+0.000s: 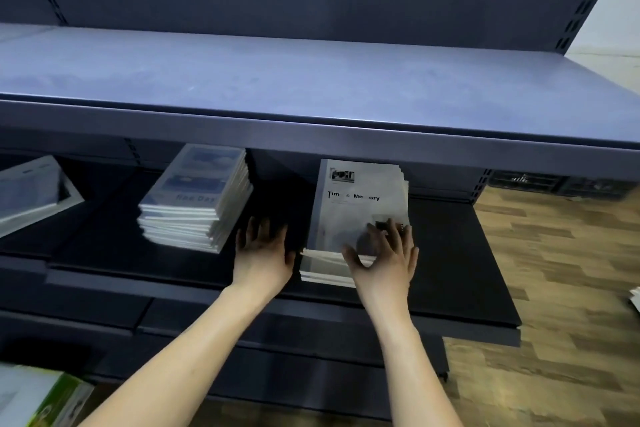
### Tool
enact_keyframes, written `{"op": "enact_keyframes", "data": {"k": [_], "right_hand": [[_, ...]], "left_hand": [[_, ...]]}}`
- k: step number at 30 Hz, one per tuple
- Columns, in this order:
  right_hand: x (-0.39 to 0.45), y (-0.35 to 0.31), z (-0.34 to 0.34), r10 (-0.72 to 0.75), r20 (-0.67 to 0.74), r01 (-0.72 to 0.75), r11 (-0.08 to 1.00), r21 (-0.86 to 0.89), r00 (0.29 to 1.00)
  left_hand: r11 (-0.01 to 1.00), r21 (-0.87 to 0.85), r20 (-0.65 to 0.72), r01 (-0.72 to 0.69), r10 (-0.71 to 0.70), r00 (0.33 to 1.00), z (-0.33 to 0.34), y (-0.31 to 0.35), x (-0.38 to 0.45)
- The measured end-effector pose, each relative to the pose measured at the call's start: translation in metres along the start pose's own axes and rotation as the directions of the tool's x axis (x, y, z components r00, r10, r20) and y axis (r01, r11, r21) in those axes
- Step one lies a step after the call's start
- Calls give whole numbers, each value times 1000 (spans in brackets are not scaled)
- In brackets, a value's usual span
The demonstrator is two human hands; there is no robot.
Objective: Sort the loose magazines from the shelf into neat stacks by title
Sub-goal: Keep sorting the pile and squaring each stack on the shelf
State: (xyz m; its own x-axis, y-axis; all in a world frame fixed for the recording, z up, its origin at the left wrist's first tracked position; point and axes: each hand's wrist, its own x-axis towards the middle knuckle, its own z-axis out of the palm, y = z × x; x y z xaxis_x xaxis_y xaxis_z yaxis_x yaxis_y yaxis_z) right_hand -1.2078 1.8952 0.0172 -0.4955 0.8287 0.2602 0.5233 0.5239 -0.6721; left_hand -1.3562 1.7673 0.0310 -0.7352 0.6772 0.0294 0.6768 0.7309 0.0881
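Note:
A stack of grey-white magazines titled "Time & Memory" (356, 215) lies on the dark lower shelf (460, 263), its upper copies slightly out of line. My right hand (386, 253) rests on the stack's near right corner, fingers spread over the top cover and thumb at the front edge. My left hand (265, 250) lies open just left of the stack, fingers spread, thumb near its left edge. A second stack with blue covers reading "Rae Day" (195, 198) sits further left on the same shelf, somewhat fanned.
An upper blue-grey shelf (311, 87) overhangs the magazines. More magazines (31, 194) lean at the far left of the lower shelf. A green-edged book (41, 399) lies at bottom left. Wood-pattern floor (554, 270) extends to the right, with a white paper edge (635, 300) there.

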Motion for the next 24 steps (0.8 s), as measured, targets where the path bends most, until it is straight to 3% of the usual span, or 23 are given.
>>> {"op": "enact_keyframes", "data": {"k": [8,19,24], "right_hand": [[-11,-55,30,-116,314,152,984,-94,942],[-51,-149,89,-296,414,327,945,-6,861],[-74,-196,127,-340,478,411,910,-50,810]], "left_hand": [[994,52,-33,94,-93,995,-8,-45,-24],[975,-1,-96,223,-222,970,-29,-143,-55],[958,-64,-96,278,-283,954,-34,-200,-68]]}}
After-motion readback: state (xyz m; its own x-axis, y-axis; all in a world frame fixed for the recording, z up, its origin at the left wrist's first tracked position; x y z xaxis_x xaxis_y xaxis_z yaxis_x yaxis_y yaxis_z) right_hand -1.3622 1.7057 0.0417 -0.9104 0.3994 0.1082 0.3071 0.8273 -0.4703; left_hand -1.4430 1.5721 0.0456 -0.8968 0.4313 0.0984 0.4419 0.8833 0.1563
